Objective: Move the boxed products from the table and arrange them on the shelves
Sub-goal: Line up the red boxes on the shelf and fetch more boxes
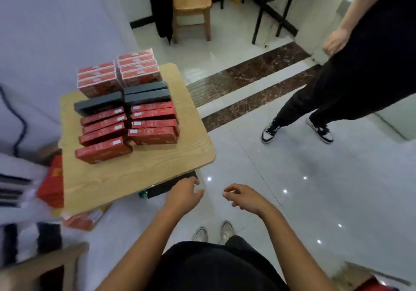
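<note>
Since both hands are empty, the step looks like reaching for the next boxes.
left hand: bottom centre, fingers loosely spread, holds nothing, just off the table corner.
right hand: right of it, fingers curled, nothing in them.
boxes: centre left, on the table in two columns; orange rows at back, black in the middle, red in front.
advice: take the front red row first, pinch a row by its ends, keep it level so none slip.
shelves: not clear; blurred at lower left.
containers: none seen; blurred red packs beside and below the table.
bystander: upper right, well apart.
</note>
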